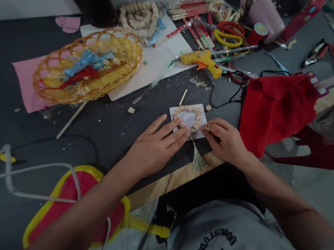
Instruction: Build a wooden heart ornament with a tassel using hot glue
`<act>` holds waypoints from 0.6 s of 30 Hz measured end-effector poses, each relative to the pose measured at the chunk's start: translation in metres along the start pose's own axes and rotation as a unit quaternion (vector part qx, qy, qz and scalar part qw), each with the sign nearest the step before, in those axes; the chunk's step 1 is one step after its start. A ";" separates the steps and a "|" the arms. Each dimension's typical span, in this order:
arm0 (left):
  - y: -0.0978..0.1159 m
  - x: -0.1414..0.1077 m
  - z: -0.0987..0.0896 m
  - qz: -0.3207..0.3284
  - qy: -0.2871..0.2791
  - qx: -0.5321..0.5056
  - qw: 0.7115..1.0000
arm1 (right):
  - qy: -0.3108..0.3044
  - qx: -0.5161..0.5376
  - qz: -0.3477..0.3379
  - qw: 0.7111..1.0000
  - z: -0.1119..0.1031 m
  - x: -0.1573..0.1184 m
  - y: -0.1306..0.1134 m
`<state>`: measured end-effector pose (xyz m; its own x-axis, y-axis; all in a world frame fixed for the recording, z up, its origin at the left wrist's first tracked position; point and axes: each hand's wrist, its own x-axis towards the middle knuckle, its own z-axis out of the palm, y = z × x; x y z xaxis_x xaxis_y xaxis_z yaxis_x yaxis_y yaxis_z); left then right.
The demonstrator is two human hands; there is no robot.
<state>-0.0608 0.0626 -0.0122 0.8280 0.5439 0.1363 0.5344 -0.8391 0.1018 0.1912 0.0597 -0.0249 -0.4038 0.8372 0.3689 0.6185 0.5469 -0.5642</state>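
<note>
In front of me, near the table's front edge, lies a small white square card (198,135). On it rests a ring of pale, chunky pieces (198,115), roughly heart-shaped, and a grey-green tassel (199,160) hangs from its lower tip over the wooden edge. My left hand (153,148) reaches in with fingers stretched out, the fingertips lying on the left and lower part of the ring. At the card's right side, my right hand (225,140) has thumb and forefinger pinched together. Whatever is between those fingertips is too small to name.
A yellow wicker basket (43,84) stands at the back left. Behind the card lie a yellow glue gun (204,59), scissors (228,37) and several chopsticks (187,9). A red cloth (275,109) hangs over the edge at right. A pink tumbler (265,15) lies behind it.
</note>
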 end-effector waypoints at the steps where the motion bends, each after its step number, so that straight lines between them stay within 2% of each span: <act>1: 0.000 0.000 0.001 -0.002 0.002 0.000 1.000 | -0.002 -0.018 -0.009 1.000 0.000 -0.003 0.000; 8: 0.003 0.001 0.007 -0.013 0.032 0.008 0.999 | -0.013 -0.076 -0.060 0.995 0.004 -0.008 -0.001; 13: 0.006 0.003 0.006 -0.024 0.015 0.016 0.999 | -0.037 -0.081 -0.046 0.995 0.003 -0.008 -0.002; 18: 0.008 0.003 0.006 -0.028 0.014 0.017 0.999 | -0.031 -0.097 -0.053 0.993 0.003 -0.007 -0.003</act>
<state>-0.0525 0.0577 -0.0173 0.7922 0.5892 0.1588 0.5852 -0.8073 0.0764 0.1902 0.0519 -0.0279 -0.5105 0.7771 0.3682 0.6860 0.6262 -0.3705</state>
